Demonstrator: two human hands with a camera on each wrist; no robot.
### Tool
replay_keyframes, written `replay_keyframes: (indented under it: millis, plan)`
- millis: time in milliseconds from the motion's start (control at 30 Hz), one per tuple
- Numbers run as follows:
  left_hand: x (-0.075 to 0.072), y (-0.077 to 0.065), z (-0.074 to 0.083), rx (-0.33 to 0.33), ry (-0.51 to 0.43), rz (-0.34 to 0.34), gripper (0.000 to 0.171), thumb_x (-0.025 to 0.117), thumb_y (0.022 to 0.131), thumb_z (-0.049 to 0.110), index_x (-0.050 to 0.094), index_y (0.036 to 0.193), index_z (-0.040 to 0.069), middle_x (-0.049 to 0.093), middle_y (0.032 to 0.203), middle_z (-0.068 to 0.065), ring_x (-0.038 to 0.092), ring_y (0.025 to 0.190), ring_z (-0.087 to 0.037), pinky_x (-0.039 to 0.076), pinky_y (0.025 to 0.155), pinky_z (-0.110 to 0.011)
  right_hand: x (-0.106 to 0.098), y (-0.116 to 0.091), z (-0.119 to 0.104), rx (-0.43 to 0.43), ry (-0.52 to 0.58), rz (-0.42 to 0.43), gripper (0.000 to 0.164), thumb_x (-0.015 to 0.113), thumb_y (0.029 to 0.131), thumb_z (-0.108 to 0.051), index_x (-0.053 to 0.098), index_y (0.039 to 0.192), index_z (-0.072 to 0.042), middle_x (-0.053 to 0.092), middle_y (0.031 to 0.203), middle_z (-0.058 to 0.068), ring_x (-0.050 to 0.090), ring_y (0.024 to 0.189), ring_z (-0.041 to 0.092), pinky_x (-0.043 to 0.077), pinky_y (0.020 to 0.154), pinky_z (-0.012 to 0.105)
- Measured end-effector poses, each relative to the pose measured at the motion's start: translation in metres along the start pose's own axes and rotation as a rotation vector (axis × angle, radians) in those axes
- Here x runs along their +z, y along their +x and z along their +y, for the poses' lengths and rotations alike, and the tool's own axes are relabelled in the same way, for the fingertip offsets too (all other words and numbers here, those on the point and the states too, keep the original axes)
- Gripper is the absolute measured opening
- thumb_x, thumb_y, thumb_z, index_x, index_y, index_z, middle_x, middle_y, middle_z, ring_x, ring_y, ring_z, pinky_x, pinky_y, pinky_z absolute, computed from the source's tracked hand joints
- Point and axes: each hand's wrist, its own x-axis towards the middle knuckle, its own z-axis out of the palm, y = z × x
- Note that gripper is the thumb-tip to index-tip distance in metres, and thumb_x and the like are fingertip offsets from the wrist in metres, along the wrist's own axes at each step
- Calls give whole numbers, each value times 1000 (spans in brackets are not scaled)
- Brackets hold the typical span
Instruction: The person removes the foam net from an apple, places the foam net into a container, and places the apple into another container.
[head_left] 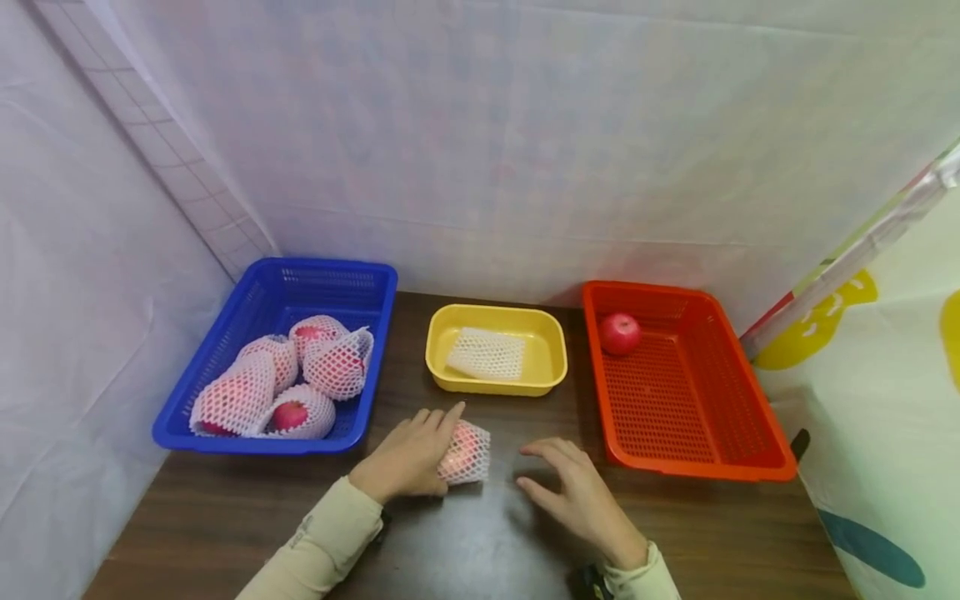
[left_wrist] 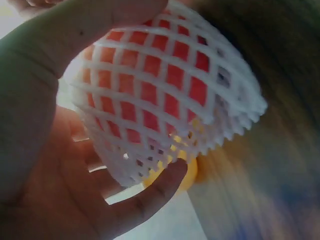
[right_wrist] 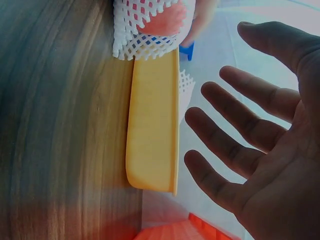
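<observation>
My left hand [head_left: 408, 457] grips a red apple [left_wrist: 150, 95] wrapped in a white foam net [head_left: 481, 456], low over the table in front of the yellow tray. In the left wrist view the thumb lies across the top of the net and the fingers curl round its far side. The net's loose, zigzag-edged end sticks out past the fruit. To the right, my right hand [head_left: 576, 500] holds nothing; its fingers are spread and relaxed [right_wrist: 235, 130], a short gap away from the netted apple.
A blue basket [head_left: 386, 333] at the left holds several netted apples [head_left: 337, 362]. The yellow tray [head_left: 555, 350] at the back middle has flat white foam nets [head_left: 487, 354] in it. At the right, a red basket [head_left: 697, 392] contains one bare apple [head_left: 620, 333]. White sheets [head_left: 525, 150] enclose the table [head_left: 480, 550].
</observation>
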Motion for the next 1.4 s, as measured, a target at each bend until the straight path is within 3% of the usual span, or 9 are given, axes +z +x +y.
replay_keyframes:
  millis: [200,500,767,933,1167,1400]
  plan:
    - [2,-3,-3,21,-38,58,100,89,58,38,47,140,0,56,124,-14,58,109,-32,50,90,-49,4,2,4,-5,11,5,31,82,82,-11,71,111,-6,69,107,-2,63,100,15,52,84,35]
    - [-5,-3,7,68,-27,70,100,85,59,42,46,142,2,57,124,-11,58,110,-27,51,90,-44,17,10,9,-4,37,-14,27,81,82,-6,72,108,-8,71,103,0,64,97,15,53,82,36]
    - [-9,-1,19,135,-35,97,101,84,60,43,45,143,2,57,122,-10,58,107,-23,53,87,-39,25,17,8,-33,42,-19,36,80,81,-7,69,115,-7,69,105,4,61,96,18,53,82,34]
    - [-11,-1,19,135,-66,103,102,85,60,42,43,145,5,56,123,-8,57,108,-21,54,84,-39,24,19,8,-46,86,-23,52,82,74,-4,64,123,-5,67,112,7,61,99,23,53,83,35]
    - [-12,2,25,169,-98,95,102,84,61,41,41,148,7,56,124,-6,56,109,-20,54,84,-38,23,20,2,-11,120,-118,87,88,62,-12,50,140,-1,58,130,11,54,118,25,50,95,43]
    - [-14,2,29,206,-115,90,106,85,63,39,37,151,8,56,128,-7,56,114,-20,52,91,-39,25,20,-1,14,98,-131,93,92,62,-22,49,142,-2,60,128,10,57,114,23,49,96,45]
